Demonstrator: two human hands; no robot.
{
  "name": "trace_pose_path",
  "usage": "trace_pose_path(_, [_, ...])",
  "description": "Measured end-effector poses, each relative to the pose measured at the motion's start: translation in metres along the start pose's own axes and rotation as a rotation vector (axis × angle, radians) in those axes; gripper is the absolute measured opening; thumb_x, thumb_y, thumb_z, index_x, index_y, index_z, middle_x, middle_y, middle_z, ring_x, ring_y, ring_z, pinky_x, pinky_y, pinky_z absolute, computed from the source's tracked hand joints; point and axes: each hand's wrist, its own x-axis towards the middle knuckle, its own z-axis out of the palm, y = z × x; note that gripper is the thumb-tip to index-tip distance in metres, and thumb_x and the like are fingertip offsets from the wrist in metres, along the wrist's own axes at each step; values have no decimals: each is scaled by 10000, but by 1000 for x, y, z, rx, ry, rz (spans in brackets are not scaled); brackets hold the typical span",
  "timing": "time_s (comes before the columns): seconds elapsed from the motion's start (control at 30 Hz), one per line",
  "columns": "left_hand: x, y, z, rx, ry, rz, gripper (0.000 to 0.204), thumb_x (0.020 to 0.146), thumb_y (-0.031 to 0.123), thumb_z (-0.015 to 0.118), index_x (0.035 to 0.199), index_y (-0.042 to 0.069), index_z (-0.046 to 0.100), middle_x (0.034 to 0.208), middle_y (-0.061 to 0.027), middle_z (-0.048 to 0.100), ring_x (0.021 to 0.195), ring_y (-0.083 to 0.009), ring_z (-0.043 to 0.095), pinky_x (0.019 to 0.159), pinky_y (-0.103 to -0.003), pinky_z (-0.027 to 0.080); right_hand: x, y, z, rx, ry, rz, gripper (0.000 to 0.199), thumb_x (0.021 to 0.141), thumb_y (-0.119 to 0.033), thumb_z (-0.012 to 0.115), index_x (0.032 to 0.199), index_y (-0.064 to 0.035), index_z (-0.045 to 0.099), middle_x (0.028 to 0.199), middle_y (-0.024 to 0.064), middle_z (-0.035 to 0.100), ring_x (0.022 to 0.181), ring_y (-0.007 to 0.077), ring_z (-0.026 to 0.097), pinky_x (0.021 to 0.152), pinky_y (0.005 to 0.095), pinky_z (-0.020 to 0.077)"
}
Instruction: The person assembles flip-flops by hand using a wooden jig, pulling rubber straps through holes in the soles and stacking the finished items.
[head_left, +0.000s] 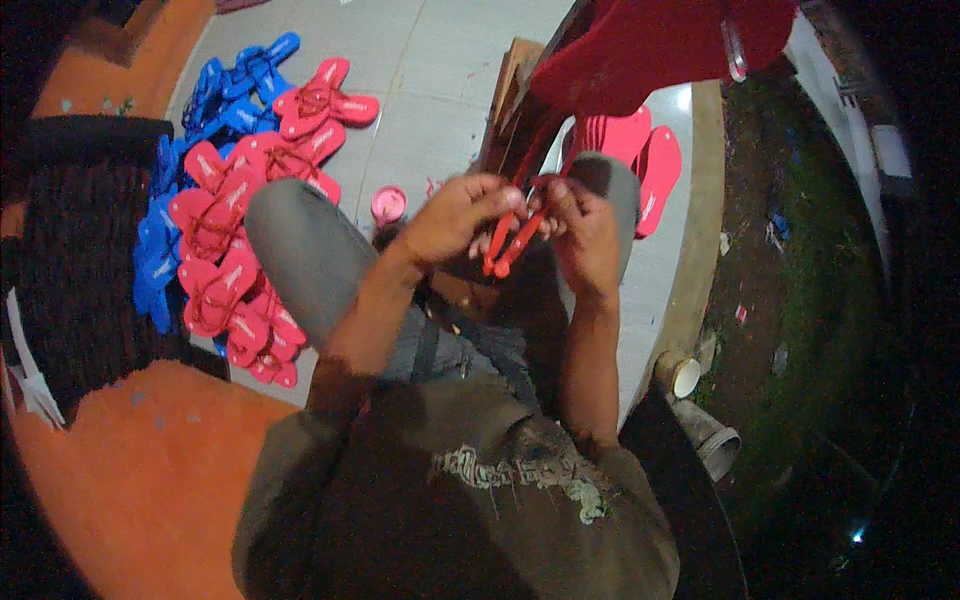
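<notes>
Over my lap, my left hand [452, 218] and my right hand [588, 238] face each other, fingers closed in a pinch. Between them they hold a red flip-flop strap [523, 244], its two arms hanging down toward my lap. Some fingertips are hidden behind the strap and the other fingers. To the left of my knee lies a heap of pink flip-flops [222, 285] with dark red straps. Blue flip-flops [157, 255] lie along its far and left side. Pink soles [660, 178] without visible straps rest beyond my right knee.
A small round pink container [388, 204] stands on the tiled floor [430, 90] ahead. A wooden piece [508, 92] and a large red sheet-like thing [650, 55] rise at the far right. Past the floor's right edge are dark ground [800, 330] and a pipe end [718, 452].
</notes>
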Motion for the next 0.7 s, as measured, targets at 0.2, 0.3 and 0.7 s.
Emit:
trace_pose_path(0.2, [-15, -20, 29, 466, 93, 115, 288, 854, 277, 532, 976, 17, 522, 710, -19, 604, 581, -57, 541, 446, -224, 418, -13, 0, -13, -167, 5, -6, 245, 823, -213, 572, 934, 0, 621, 813, 52, 621, 751, 127, 555, 692, 257, 426])
trace_pose_path(0.3, [-29, -22, 43, 621, 223, 141, 258, 841, 256, 550, 935, 16, 559, 640, -34, 597, 507, -78, 544, 433, -251, 425, -19, -37, -13, 12, 120, -164, 237, 823, -141, 564, 1005, 8, 599, 968, 80, 606, 891, 148, 553, 805, 278, 424])
trace_pose_path(0.7, [-18, -27, 50, 723, 379, 372, 178, 803, 210, 570, 864, 43, 583, 541, -79, 559, 477, -174, 568, 448, -299, 424, -3, -69, -5, 149, 159, -317, 185, 829, -91, 552, 955, 38, 594, 936, 111, 619, 859, 157, 582, 782, 266, 458])
